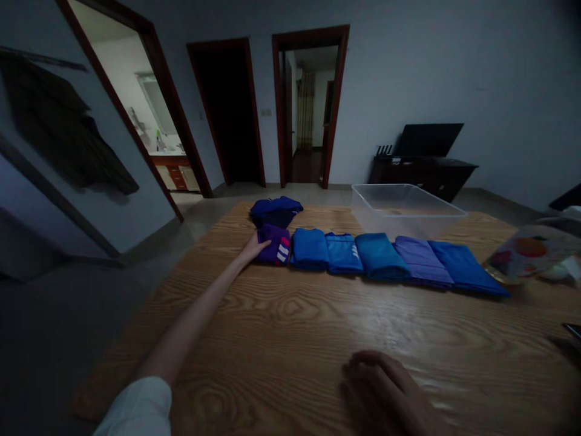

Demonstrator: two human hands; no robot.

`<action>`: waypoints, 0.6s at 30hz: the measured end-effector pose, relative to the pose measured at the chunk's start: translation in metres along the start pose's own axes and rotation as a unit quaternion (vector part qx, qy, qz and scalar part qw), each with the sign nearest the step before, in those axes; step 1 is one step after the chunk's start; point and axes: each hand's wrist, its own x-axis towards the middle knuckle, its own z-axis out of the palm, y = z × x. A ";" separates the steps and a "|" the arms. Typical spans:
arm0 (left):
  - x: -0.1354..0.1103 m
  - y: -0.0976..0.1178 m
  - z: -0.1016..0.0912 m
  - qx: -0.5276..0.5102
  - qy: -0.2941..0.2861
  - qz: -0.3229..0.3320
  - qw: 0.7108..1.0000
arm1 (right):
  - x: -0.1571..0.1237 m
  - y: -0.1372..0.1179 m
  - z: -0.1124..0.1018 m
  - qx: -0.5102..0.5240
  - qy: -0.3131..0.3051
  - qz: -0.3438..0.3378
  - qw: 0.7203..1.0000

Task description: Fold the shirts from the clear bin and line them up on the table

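My left hand [255,247] reaches out to a folded purple garment [271,253] with a white and pink print, at the left end of a row. The thumb lies on the cloth and the other fingers are mostly hidden at its left edge. To the right lie a folded blue garment [310,249], a lighter blue one with white stripes [342,254], a teal-blue one [380,257], a violet one [422,261] and another blue one [467,267]. Low over the near part of the table, my right hand [390,387] holds nothing, its fingers loosely bent.
Behind the purple garment sits a crumpled dark blue garment [276,209]. A clear plastic bin [408,217] stands behind the row. At the right of the wooden table [272,339] are a container with a fruit print [529,251] and a dark flat object [572,330].
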 end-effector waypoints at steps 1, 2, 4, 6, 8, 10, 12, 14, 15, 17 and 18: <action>0.002 -0.004 0.001 0.025 0.008 0.013 1.000 | 0.016 0.003 -0.002 -0.010 -0.011 -0.005 1.000; 0.002 -0.007 0.003 0.051 0.014 0.027 0.998 | 0.036 0.006 -0.004 -0.020 -0.032 -0.004 0.999; -0.001 -0.013 0.008 0.105 0.027 0.046 0.993 | 0.082 0.011 -0.006 -0.035 -0.060 -0.023 0.997; -0.002 -0.017 0.013 0.160 0.043 0.049 0.985 | 0.132 0.018 -0.002 -0.052 -0.066 -0.064 0.994; 0.006 -0.018 0.014 0.209 0.066 0.039 0.975 | 0.178 0.026 0.009 -0.077 -0.067 -0.102 0.989; 0.026 -0.016 0.010 0.251 0.082 0.029 0.964 | 0.220 0.035 0.025 -0.113 -0.056 -0.116 0.985; 0.057 -0.011 0.002 0.290 0.083 0.016 0.953 | 0.254 0.042 0.046 -0.156 -0.044 -0.116 0.980; 0.092 -0.006 -0.004 0.328 0.065 -0.009 0.942 | 0.283 0.047 0.068 -0.198 -0.049 -0.126 0.971; 0.107 -0.005 -0.005 0.348 0.053 -0.024 0.936 | 0.294 0.049 0.078 -0.215 -0.056 -0.135 0.966; 0.131 -0.006 -0.004 0.395 0.030 -0.050 0.917 | 0.311 0.054 0.095 -0.238 -0.074 -0.136 0.959; 0.139 -0.008 -0.002 0.419 0.020 -0.055 0.906 | 0.315 0.057 0.102 -0.244 -0.084 -0.125 0.958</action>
